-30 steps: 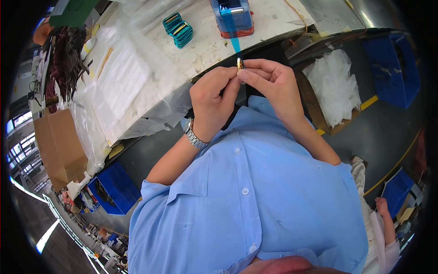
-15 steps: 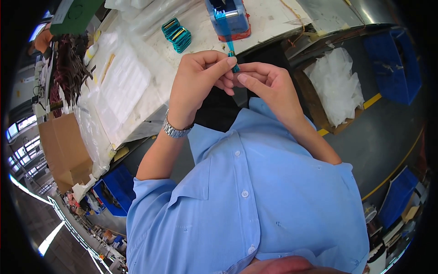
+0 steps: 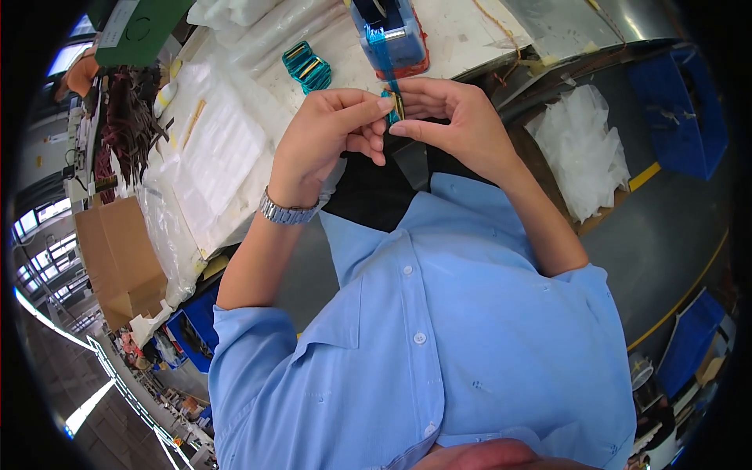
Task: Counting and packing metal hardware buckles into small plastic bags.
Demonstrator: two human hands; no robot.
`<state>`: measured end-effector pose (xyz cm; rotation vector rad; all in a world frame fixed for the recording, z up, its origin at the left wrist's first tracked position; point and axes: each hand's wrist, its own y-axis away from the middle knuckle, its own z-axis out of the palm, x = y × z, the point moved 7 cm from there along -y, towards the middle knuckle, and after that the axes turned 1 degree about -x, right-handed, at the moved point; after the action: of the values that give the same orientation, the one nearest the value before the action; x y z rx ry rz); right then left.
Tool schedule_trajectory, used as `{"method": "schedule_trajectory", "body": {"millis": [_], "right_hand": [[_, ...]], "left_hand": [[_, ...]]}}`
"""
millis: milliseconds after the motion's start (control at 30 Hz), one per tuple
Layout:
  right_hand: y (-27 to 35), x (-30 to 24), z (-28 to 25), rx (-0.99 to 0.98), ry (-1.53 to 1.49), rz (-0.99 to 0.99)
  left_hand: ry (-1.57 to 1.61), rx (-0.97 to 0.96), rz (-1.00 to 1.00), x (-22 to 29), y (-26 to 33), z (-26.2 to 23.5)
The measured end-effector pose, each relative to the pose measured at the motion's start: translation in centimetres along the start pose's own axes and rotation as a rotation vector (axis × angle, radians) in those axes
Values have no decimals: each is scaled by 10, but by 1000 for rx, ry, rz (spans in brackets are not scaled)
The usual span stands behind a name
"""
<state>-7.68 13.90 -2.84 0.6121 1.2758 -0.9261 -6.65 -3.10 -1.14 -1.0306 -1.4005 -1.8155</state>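
Note:
A small gold-edged metal piece point(image 3: 398, 107), wrapped in shiny blue-green film, sits between my two hands just over the table's near edge. My left hand point(image 3: 323, 133) is closed, pinching its left side between thumb and fingers. From the other side my right hand point(image 3: 462, 117) grips it, with the thumb below and the fingers stretched along its top. A strip of blue film point(image 3: 381, 56) runs up from the piece to a blue tape dispenser point(image 3: 409, 53) with a red base. Several similar blue-green wrapped pieces point(image 3: 307, 67) lie bunched on the table left of the dispenser.
White foam sheets point(image 3: 223, 149) and clear plastic cover the left of the white table point(image 3: 462, 47). A cardboard box point(image 3: 117, 254) stands beyond its left side. At right are a box of white plastic bags point(image 3: 583, 153) and a blue bin point(image 3: 681, 113).
Both hands have shifted slightly left with the piece. It has turned, showing more of its gold face, and my right fingers now reach higher over it.

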Motion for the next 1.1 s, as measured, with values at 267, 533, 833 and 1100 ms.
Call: {"method": "schedule_trajectory", "body": {"millis": [267, 533, 833, 1100], "right_hand": [[0, 2, -2, 84, 16, -35], [1, -3, -4, 257, -10, 2], [-4, 2, 1, 291, -82, 16], [-13, 8, -8, 238, -53, 120]], "left_hand": [[-48, -121, -135, 12, -14, 1], [-236, 121, 240, 30, -6, 3], [-631, 496, 903, 1, 33, 37], [-693, 604, 984, 2, 24, 30]]}}
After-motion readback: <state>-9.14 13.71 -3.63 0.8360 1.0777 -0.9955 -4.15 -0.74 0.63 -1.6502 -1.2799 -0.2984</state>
